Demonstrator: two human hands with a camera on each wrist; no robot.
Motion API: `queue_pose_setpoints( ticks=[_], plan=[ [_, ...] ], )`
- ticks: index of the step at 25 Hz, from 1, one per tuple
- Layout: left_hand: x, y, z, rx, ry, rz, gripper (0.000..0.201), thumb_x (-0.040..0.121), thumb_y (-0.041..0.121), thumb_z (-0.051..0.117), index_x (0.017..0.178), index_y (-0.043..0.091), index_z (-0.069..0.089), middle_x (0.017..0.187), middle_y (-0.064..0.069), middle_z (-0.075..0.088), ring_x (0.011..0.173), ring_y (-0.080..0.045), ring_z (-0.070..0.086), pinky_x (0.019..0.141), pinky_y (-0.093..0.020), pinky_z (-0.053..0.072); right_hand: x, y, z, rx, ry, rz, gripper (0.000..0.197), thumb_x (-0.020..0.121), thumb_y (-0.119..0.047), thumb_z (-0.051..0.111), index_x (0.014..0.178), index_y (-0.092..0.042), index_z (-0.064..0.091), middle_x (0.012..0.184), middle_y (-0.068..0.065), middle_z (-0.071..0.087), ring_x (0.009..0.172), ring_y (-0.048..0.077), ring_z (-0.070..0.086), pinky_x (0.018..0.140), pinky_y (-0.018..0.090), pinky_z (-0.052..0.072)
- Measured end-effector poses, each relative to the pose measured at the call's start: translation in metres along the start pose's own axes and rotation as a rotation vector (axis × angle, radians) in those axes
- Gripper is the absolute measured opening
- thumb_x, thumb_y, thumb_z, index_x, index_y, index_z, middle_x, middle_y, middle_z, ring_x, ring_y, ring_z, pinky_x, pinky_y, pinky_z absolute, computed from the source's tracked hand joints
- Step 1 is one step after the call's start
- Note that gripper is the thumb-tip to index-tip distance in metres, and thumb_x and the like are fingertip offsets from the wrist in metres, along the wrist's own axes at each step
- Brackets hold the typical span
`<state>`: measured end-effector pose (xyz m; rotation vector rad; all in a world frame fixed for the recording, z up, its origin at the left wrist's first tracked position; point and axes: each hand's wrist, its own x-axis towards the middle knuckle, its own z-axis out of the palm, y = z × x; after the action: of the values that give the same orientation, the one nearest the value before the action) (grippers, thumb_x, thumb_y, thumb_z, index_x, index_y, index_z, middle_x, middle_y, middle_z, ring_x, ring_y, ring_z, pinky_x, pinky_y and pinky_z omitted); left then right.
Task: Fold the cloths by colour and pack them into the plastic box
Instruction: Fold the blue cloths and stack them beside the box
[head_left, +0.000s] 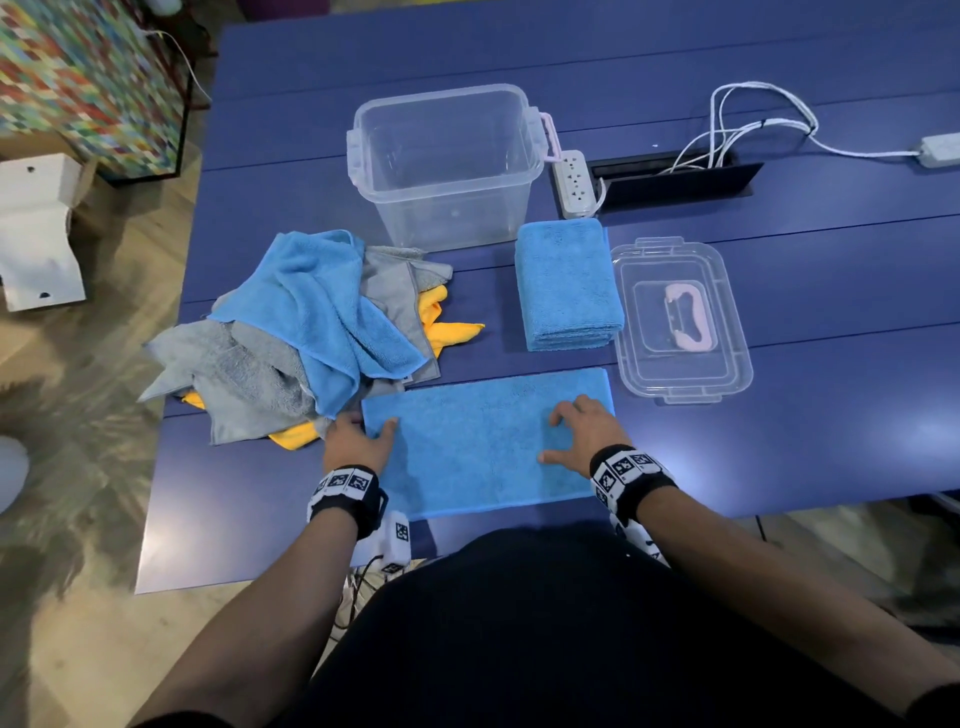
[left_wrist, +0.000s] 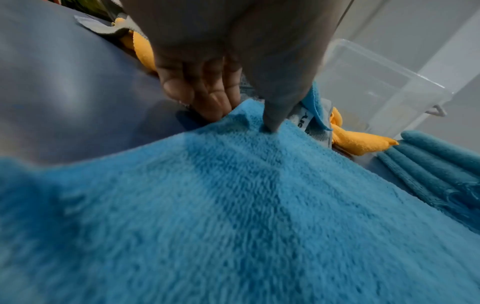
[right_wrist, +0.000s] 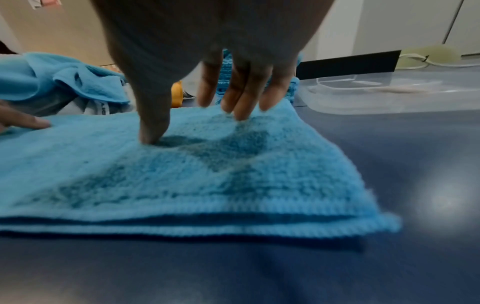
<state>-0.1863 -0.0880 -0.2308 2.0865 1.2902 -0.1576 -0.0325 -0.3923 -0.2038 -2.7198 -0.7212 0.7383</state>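
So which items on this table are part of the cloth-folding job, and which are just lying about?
Job:
half-folded blue cloth under left hand and right hand
folded blue stack
unfolded pile
plastic box
lid

Lying about:
power strip
white cables
cable tray

A white power strip (head_left: 574, 183) is lying on the blue table (head_left: 779, 291) beside an open black cable hatch (head_left: 675, 182), with white cables (head_left: 748, 122) trailing out of it.
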Motion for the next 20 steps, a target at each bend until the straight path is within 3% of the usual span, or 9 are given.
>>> queue_pose_setpoints(
  ticks=[2, 4, 6, 9, 13, 15, 17, 18, 20],
  plan=[
    [0.006, 0.002, 0.001, -0.065, -0.058, -0.021, 0.065, 0.067, 0.064, 0.067, 0.108, 0.015, 0.06, 0.112, -0.011, 0.063, 0.101, -0.031, 0.062, 0.086, -0.043, 0.054, 0.002, -0.002, -0.002, -0.003, -0.087, 0.021, 0.053, 0.066, -0.058, 0.077, 0.103, -0.03, 0.052, 0.105, -0.006, 0.043, 0.11, 0.019, 0.047, 0.098, 0.033, 0.04],
    [0.003, 0.009, -0.002, -0.064, -0.093, -0.031, 0.049, 0.073, 0.055, 0.07, 0.1, 0.015, 0.062, 0.105, -0.01, 0.066, 0.099, -0.031, 0.063, 0.084, -0.04, 0.054, 0.006, -0.002, -0.005, -0.019, -0.13, 0.032, 0.051, 0.065, -0.056, 0.078, 0.101, -0.032, 0.052, 0.103, -0.007, 0.043, 0.107, 0.018, 0.048, 0.098, 0.035, 0.041],
    [-0.004, 0.017, -0.003, -0.012, -0.088, -0.007, 0.039, 0.085, 0.039, 0.067, 0.111, 0.011, 0.061, 0.108, -0.013, 0.066, 0.104, -0.034, 0.062, 0.085, -0.037, 0.051, 0.008, -0.004, -0.006, 0.017, -0.124, 0.044, 0.047, 0.066, -0.054, 0.078, 0.101, -0.032, 0.054, 0.103, -0.008, 0.047, 0.105, 0.016, 0.051, 0.097, 0.035, 0.042],
    [-0.016, 0.036, -0.013, -0.072, -0.173, 0.041, 0.036, 0.09, 0.036, 0.063, 0.12, 0.015, 0.058, 0.112, -0.008, 0.066, 0.106, -0.031, 0.063, 0.089, -0.036, 0.05, 0.006, -0.014, -0.01, 0.292, -0.007, 0.043, 0.036, 0.071, -0.043, 0.08, 0.097, -0.028, 0.061, 0.1, -0.007, 0.055, 0.093, 0.01, 0.055, 0.091, 0.031, 0.047],
    [-0.027, 0.082, -0.008, -0.375, -0.449, -0.012, 0.029, 0.091, 0.031, 0.065, 0.108, 0.008, 0.061, 0.093, -0.014, 0.07, 0.064, -0.024, 0.068, 0.058, -0.035, 0.057, 0.003, -0.048, -0.02, 0.707, -0.231, 0.009, 0.043, 0.068, -0.029, 0.086, 0.105, -0.024, 0.065, 0.097, -0.002, 0.062, 0.071, 0.006, 0.055, 0.072, 0.021, 0.049],
    [-0.042, 0.109, -0.002, -0.444, -0.568, -0.008, 0.034, 0.093, 0.03, 0.063, 0.112, 0.003, 0.053, 0.091, -0.018, 0.068, 0.057, -0.023, 0.067, 0.049, -0.032, 0.054, 0.006, -0.063, -0.02, 0.788, -0.413, 0.012, 0.063, 0.065, -0.034, 0.087, 0.12, -0.025, 0.057, 0.107, 0.002, 0.063, 0.079, 0.01, 0.062, 0.072, 0.024, 0.054],
    [-0.051, 0.122, 0.004, -0.477, -0.664, -0.005, 0.027, 0.096, 0.032, 0.06, 0.106, 0.01, 0.049, 0.1, -0.016, 0.068, 0.065, -0.023, 0.068, 0.054, -0.032, 0.055, 0.012, -0.074, -0.015, 0.698, -0.505, 0.037, 0.083, 0.069, -0.048, 0.081, 0.137, -0.021, 0.042, 0.122, 0.003, 0.057, 0.102, 0.02, 0.063, 0.083, 0.033, 0.052],
    [-0.052, 0.124, 0.007, -0.507, -0.707, -0.012, 0.022, 0.097, 0.031, 0.058, 0.103, 0.013, 0.048, 0.104, -0.014, 0.068, 0.07, -0.023, 0.068, 0.058, -0.031, 0.054, 0.015, -0.076, -0.009, 0.601, -0.5, 0.042, 0.084, 0.073, -0.051, 0.077, 0.14, -0.017, 0.038, 0.122, 0.003, 0.054, 0.108, 0.023, 0.059, 0.084, 0.032, 0.049],
    [-0.046, 0.12, 0.009, -0.534, -0.678, 0.044, 0.009, 0.098, 0.024, 0.056, 0.099, 0.017, 0.051, 0.108, -0.015, 0.068, 0.075, -0.02, 0.067, 0.063, -0.029, 0.052, 0.019, -0.077, 0.0, 0.445, -0.406, 0.077, 0.062, 0.08, -0.042, 0.073, 0.128, -0.011, 0.049, 0.103, -0.001, 0.055, 0.097, 0.021, 0.057, 0.078, 0.026, 0.043]
  ],
)
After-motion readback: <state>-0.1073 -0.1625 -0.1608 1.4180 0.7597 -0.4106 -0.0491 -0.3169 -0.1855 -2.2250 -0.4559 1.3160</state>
